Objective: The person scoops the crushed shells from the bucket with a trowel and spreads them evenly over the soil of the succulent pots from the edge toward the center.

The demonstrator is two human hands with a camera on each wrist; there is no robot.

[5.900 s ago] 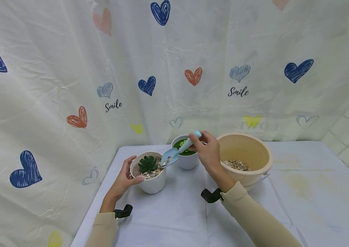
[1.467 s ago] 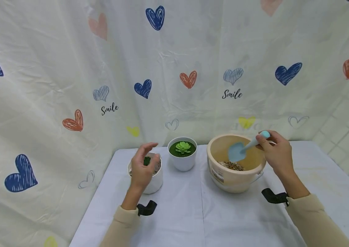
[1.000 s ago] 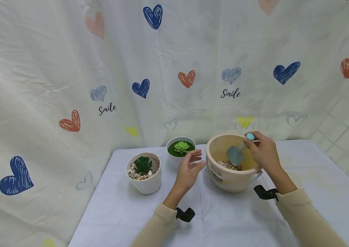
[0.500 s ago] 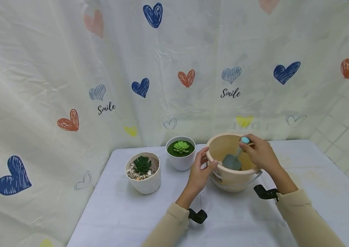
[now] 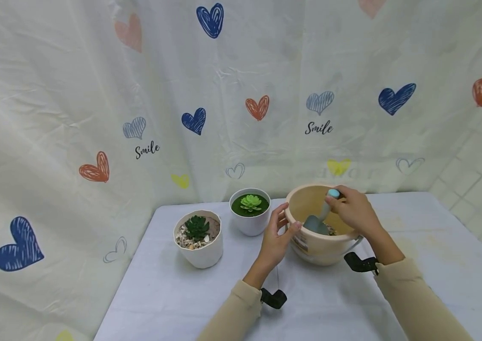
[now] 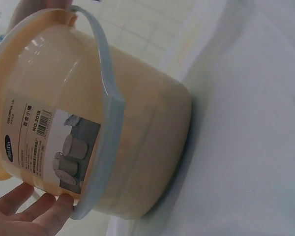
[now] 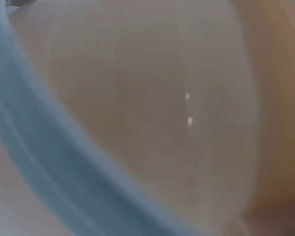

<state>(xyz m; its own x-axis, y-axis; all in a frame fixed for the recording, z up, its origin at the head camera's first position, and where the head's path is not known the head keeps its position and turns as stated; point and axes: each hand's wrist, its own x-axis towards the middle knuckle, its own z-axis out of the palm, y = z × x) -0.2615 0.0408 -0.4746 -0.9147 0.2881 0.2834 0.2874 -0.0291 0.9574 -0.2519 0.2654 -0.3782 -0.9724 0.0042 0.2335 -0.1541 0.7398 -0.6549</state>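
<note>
In the head view, a peach plastic bucket (image 5: pixel 319 246) with gravel at its bottom stands right of centre. My left hand (image 5: pixel 274 241) grips its left rim, thumb at the front and fingers at the side. The left wrist view shows those fingertips (image 6: pixel 59 209) against the bucket wall below a printed label (image 6: pixel 49 142). Reaching over the right rim, my right hand (image 5: pixel 353 210) pinches the handle of a small blue trowel (image 5: pixel 316 225), whose blade is down inside the bucket by the gravel (image 5: pixel 331 230). The right wrist view holds only the bucket's wall and its blue-grey bail handle (image 7: pixel 64 142), close up.
Left of the bucket stands a white pot (image 5: pixel 250 222) with a light green succulent. Farther left and nearer is another white pot (image 5: pixel 202 255) with a dark green succulent and pebbles. A white cloth covers the table (image 5: pixel 172 303); a heart-printed curtain (image 5: pixel 232 71) hangs behind.
My left hand left the dark succulent's pot and took the bucket's rim. The right hand carried the trowel from that pot into the bucket, then lowered it and shifted it left.
</note>
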